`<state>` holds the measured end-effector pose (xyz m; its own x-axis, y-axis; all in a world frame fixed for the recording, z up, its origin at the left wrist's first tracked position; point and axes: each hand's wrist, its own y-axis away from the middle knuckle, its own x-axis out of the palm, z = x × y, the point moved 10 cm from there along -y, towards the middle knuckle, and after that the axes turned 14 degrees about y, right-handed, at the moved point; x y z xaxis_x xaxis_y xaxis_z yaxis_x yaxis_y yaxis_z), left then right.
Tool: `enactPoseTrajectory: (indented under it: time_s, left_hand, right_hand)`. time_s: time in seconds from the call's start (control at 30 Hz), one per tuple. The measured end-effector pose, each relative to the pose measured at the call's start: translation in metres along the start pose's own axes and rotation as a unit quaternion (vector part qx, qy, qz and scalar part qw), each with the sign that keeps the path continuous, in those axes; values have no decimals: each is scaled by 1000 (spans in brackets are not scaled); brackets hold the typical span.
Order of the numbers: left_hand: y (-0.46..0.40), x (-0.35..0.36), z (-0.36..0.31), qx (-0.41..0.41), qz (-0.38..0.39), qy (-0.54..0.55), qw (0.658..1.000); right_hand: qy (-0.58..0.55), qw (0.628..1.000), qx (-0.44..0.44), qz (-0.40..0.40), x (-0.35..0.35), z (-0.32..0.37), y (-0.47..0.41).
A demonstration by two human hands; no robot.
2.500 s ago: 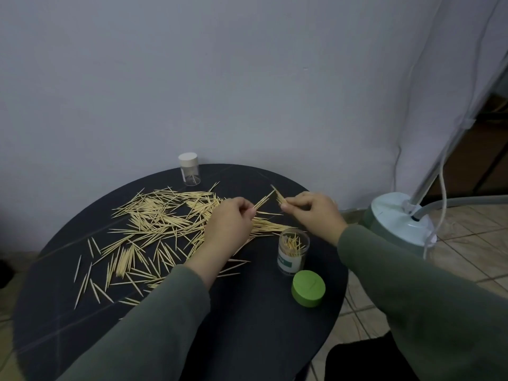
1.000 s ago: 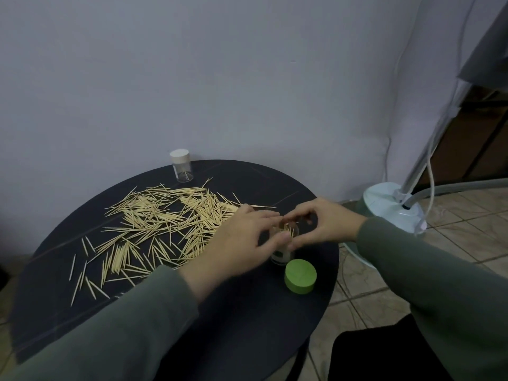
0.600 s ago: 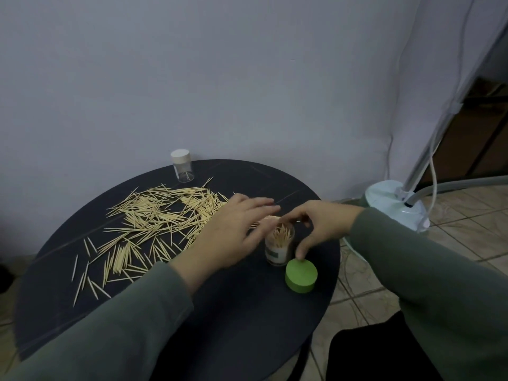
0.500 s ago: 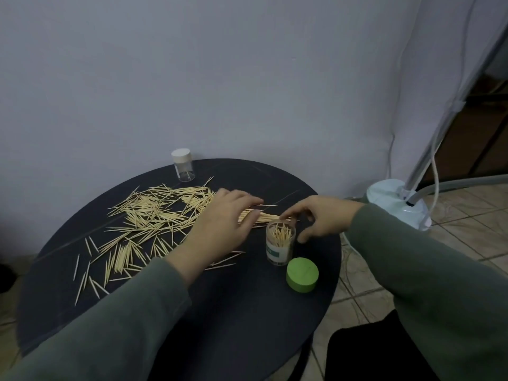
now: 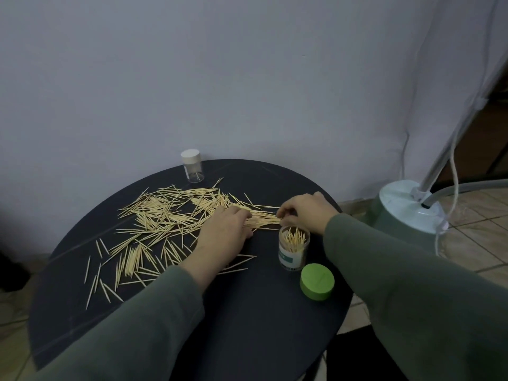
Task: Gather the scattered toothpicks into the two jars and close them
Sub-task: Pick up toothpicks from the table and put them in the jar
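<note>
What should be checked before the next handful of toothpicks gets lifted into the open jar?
1. Clear plastic jar with the teal label upright, mouth open: ok.
2. Room left in that jar: ok, toothpicks stand loosely inside.
3. Round green lid off and lying clear of the jar mouth: ok.
4. Left hand and right hand both on the bundle of pale wooden toothpicks: ok; firmness of grip: cannot tell.
5. Small clear jar with the white cap opened for its share: not ok, cap is on.
6. Round black table cleared of toothpicks: not ok, many remain.
</note>
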<state>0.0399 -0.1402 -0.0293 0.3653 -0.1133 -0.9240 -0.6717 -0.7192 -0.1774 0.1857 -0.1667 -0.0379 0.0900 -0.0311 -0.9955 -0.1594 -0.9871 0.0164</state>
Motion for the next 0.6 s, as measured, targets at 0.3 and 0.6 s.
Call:
enactPoseTrajectory:
  time_s: [0.3, 0.6]
  left_hand:
    - [-10, 7, -2, 19, 37, -38, 998]
    - [-8, 1, 0, 1, 31, -55, 998]
  right_hand:
    - [45, 998, -35, -27, -4, 20, -9]
    - [103, 994, -38, -27, -11, 23, -7]
